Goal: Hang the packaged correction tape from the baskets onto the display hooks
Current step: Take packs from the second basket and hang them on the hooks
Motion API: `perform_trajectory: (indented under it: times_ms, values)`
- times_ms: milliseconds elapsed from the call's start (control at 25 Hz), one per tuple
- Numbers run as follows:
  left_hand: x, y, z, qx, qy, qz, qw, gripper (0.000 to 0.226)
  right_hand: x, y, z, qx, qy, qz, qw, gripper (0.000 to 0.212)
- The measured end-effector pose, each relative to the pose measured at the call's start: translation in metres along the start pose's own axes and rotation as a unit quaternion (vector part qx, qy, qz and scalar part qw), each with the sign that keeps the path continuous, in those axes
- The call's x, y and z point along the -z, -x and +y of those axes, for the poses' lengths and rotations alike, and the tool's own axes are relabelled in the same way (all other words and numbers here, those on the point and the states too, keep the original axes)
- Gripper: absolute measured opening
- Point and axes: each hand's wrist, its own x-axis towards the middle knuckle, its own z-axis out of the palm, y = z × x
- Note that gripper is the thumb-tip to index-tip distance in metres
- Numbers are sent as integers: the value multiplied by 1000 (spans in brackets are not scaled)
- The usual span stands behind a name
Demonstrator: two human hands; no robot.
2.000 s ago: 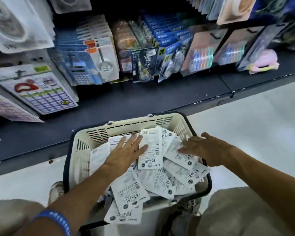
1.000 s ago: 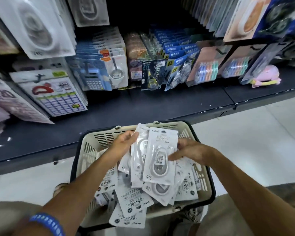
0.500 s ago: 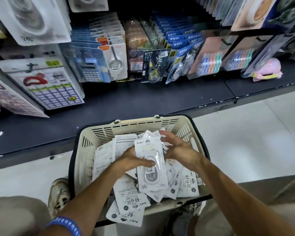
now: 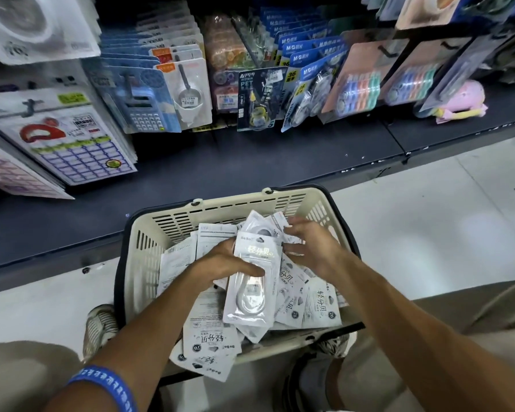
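1. A cream basket [image 4: 149,251] with a dark rim sits on the floor between the person's feet, at the 6 o'clock side of a dark shelf base [image 4: 250,162].
2. The basket is heaped with white correction tape packets [image 4: 318,304], most lying face down or at angles; a few spill over its near wall at 6 o'clock.
3. The left hand [image 4: 220,263] grips one clear-fronted packet [image 4: 252,289] face up above the heap, thumb across its front and fingers behind.
4. The right hand [image 4: 312,251] sits at 3 o'clock of that packet, fingers curled into the packets at the far end of the heap; whether it pinches one, I cannot tell.
5. A blue wristband [image 4: 107,388] circles the left wrist.
6. Hanging carded goods [image 4: 149,93], among them calculators and coloured tape rolls, fill the display at 12 o'clock.
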Motion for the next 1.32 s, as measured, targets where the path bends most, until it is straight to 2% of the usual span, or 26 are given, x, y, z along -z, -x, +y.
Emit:
perform_trajectory:
  times_ms: [40, 80, 160, 200, 240, 280, 400, 480, 600, 720, 840, 960, 1000, 1040, 1080, 1120, 1160, 1200, 1240, 1320]
  values:
    - [0, 1, -1, -1, 1, 0, 1000, 59, 10, -2, 2, 8, 70, 15, 997, 32]
    - [0, 1, -4, 1, 4, -2, 1000, 58, 17, -2, 6, 18, 203, 25, 979, 38]
    - [2, 3, -9, 17, 11, -11, 1000, 55, 18, 2, 23, 27, 481, -24, 876, 46]
    - [2, 4, -11, 27, 12, -20, 999, 54, 18, 0, 32, 27, 551, -50, 832, 52]
    - [3, 6, -13, 34, 15, -28, 999, 53, 19, -2, 39, 32, 567, -61, 821, 57]
    - [3, 7, -15, 37, 21, -33, 999, 54, 22, -4, 42, 44, 538, -59, 840, 58]
    - [8, 10, -20, 28, 57, -8, 998, 57, 31, -9, 36, 93, 309, -44, 945, 38]
    - [12, 10, -18, 13, 72, 24, 997, 57, 30, -8, 28, 118, 180, -31, 976, 30]
    - [18, 10, -14, 2, 74, 36, 997, 61, 29, -8, 16, 158, 122, -61, 978, 17]
    - [13, 12, -12, 6, 66, -26, 997, 67, 26, -7, 8, 161, 155, -123, 967, 13]
    - [-8, 9, -12, -1, 43, -57, 997, 59, 6, -7, 16, 149, 116, -139, 972, 10]
    - [-18, 3, -16, -20, 64, 29, 997, 46, 0, -15, 20, 102, -55, -107, 987, 17]
    - [-14, 2, -17, -15, 75, 66, 995, 46, 6, -16, 19, 95, -72, -86, 989, 20]
    - [-7, 2, -18, -6, 81, 96, 992, 48, 17, -17, 17, 94, -18, -50, 994, 22]
    - [1, 2, -19, 5, 84, 115, 990, 51, 29, -18, 16, 101, 126, -22, 987, 27]
    - [9, 2, -20, 14, 85, 124, 989, 52, 38, -17, 17, 93, 353, -21, 931, 37]
    - [16, 2, -20, 19, 86, 128, 988, 52, 43, -15, 20, 71, 549, -37, 832, 50]
    - [21, 3, -20, 20, 85, 131, 988, 50, 43, -14, 26, 52, 659, -50, 749, 62]
    - [23, 5, -20, 19, 83, 134, 987, 48, 41, -14, 31, 45, 694, -62, 716, 69]
    - [22, 6, -20, 16, 73, 138, 988, 43, 35, -15, 32, 64, 654, -72, 750, 68]
